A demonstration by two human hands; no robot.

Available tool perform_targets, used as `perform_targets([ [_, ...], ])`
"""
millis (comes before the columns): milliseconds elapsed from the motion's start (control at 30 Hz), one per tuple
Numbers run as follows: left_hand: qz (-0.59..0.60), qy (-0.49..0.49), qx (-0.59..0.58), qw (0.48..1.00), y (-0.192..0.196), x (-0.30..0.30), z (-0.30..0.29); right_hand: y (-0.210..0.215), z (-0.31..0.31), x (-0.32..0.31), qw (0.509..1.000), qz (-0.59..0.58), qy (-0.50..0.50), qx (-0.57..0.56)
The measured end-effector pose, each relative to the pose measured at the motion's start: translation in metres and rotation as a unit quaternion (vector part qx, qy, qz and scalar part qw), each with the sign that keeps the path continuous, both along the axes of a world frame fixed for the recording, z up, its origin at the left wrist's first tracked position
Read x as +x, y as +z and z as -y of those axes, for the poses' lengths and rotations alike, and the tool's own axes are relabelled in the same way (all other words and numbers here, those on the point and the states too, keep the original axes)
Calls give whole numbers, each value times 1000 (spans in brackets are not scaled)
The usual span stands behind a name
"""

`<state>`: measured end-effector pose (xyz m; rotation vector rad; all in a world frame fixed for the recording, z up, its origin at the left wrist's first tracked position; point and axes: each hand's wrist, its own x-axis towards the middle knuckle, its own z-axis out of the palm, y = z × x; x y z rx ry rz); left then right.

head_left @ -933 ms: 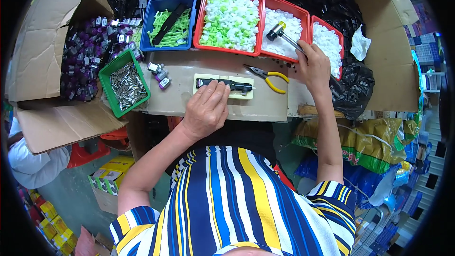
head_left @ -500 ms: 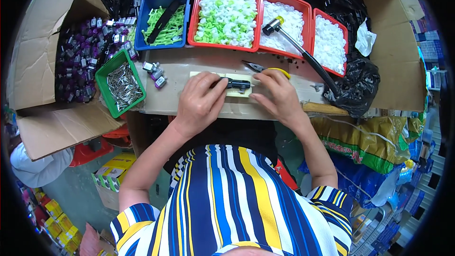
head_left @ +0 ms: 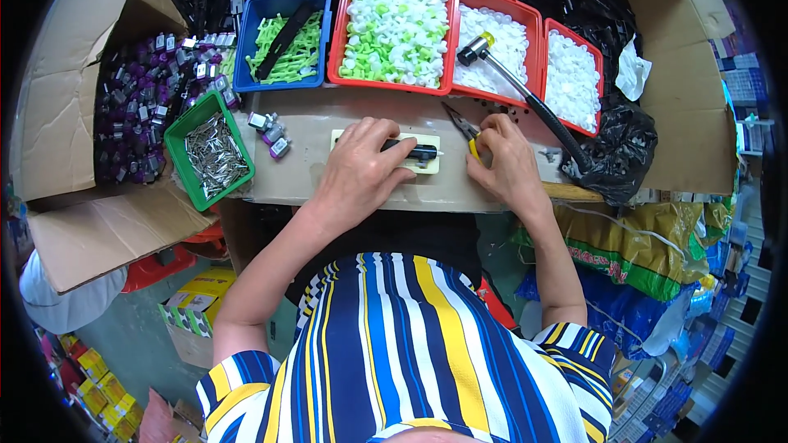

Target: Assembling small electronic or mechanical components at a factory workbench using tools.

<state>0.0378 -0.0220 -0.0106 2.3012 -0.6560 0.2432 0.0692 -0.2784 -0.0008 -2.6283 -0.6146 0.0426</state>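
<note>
A slim black plastic piece [head_left: 424, 151] with a small pale tip lies along a cream rectangular block [head_left: 427, 167] on the worktable. My left hand [head_left: 361, 166] is closed over the piece's left part, with fingers bent across it and hiding that end. To the right, my right hand [head_left: 510, 162] grasps the yellow handles of a pair of pliers [head_left: 465, 125]. Their dark jaws point up and left, away from me, apart from the block. The palm covers the rest of the handles.
Beyond the hands stand a blue bin [head_left: 240, 74], a red bin [head_left: 332, 66] and two more red bins of white caps. A hammer [head_left: 525, 89] leans across them. At left are a green tray [head_left: 246, 174] of metal pieces, small purple-and-white parts [head_left: 280, 148] and a cardboard box [head_left: 66, 90].
My right hand has left the black piece's tip and moved right onto the pliers, whose jaws have swung to point farther away. My left hand stays on the piece.
</note>
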Motion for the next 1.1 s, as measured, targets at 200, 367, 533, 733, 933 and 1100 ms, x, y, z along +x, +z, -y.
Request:
perform_targets([
  [200,-23,-31,-54,998,-2,11,-11,1,1,-17,997,23,-66,-42],
  [367,-69,-14,-167,983,10,19,-14,-3,11,-28,983,-50,-116,133],
  [533,-272,-40,-413,868,7,17,-10,6,-12,-35,937,-98,-91,323],
  [733,-410,-51,-471,780,9,9,-9,17,-24,-32,951,-66,2,301],
  [933,-439,-49,-492,751,2,4,-14,15,-17,-28,966,-10,35,255],
  [1100,-411,-62,-464,782,3,4,-17,7,-21,-28,971,24,27,238],
])
